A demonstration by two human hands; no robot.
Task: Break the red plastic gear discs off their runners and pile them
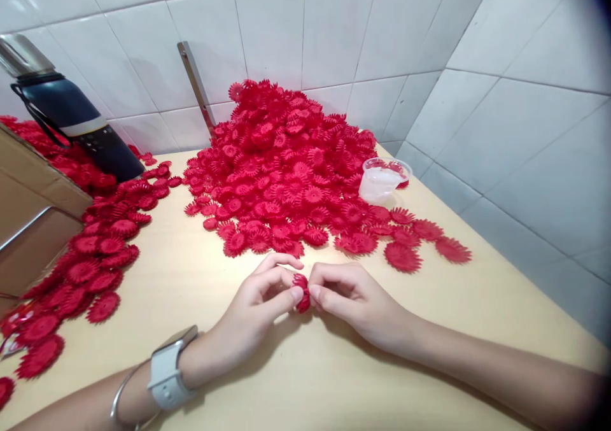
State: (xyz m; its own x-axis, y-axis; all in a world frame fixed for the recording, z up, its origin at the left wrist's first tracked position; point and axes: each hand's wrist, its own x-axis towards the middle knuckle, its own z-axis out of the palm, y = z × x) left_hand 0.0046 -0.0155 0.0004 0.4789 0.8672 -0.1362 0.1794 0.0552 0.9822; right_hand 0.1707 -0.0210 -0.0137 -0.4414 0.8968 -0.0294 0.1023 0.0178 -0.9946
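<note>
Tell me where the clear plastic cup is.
In the head view the clear plastic cup stands right of centre on the table, at the big red flower pile's right edge, near the tiled wall corner.

Small red flower piece (301, 292), pinched upright

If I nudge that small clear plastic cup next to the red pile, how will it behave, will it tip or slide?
The small clear plastic cup looks thin-walled and nearly empty, so it is probably very light and would slide on the smooth pale tabletop. It already seems to lean against the heap of red toothed plastic flower pieces, so a push could tip it. It would likely flex if squeezed.
</note>
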